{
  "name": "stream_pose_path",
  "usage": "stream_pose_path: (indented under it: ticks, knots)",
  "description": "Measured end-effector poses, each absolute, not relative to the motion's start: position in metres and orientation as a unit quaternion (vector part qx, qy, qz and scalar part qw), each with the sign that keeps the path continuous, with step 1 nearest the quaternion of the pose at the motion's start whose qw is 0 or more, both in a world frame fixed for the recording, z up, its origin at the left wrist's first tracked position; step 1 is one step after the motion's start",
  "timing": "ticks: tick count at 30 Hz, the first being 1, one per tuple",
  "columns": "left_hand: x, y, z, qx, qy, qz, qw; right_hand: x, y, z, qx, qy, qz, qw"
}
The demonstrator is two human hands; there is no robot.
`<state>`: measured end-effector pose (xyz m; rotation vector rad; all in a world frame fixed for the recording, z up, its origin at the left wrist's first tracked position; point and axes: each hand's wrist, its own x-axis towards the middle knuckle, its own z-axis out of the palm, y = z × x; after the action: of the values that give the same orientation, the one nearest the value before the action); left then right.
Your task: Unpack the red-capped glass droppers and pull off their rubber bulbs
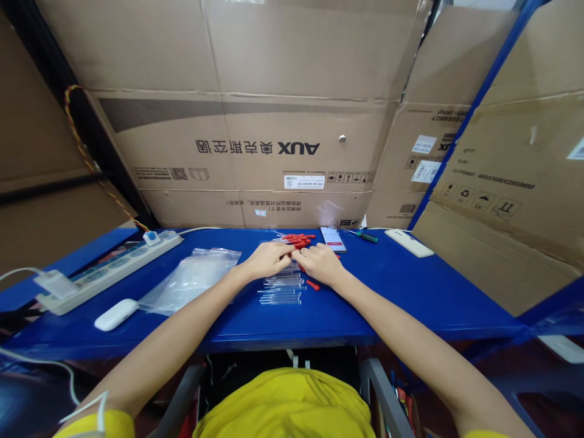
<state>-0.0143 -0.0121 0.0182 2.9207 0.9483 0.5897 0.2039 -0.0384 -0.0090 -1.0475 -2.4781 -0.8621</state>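
My left hand (pixel 267 260) and my right hand (pixel 319 263) meet over the blue table, fingers closed and fingertips almost touching. What they pinch is hidden by the fingers. Below them lie rows of thin clear dropper tubes (pixel 280 297), side by side. Just beyond my fingers is a pile of red rubber bulbs (pixel 298 238), some with clear tubes extending to the left. One loose red bulb (pixel 312 285) rests beside the tubes, under my right wrist.
Clear plastic bags (pixel 194 277) lie left of my left hand, near a white rounded device (pixel 116 314) and a power strip (pixel 114 271). A phone (pixel 333 239), a green screwdriver (pixel 364 236) and a white case (pixel 409 243) lie toward the back. Cardboard walls (pixel 255 121) enclose the table (pixel 410 298).
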Motion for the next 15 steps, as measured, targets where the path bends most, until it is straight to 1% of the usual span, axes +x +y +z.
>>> stream_pose_path:
  ticks: [15]
  knots:
    - [-0.0133, -0.0098, 0.0173, 0.937, 0.299, 0.18, 0.017, 0.2028, -0.0404, -0.0066, -0.38, -0.87, -0.278, 0.146]
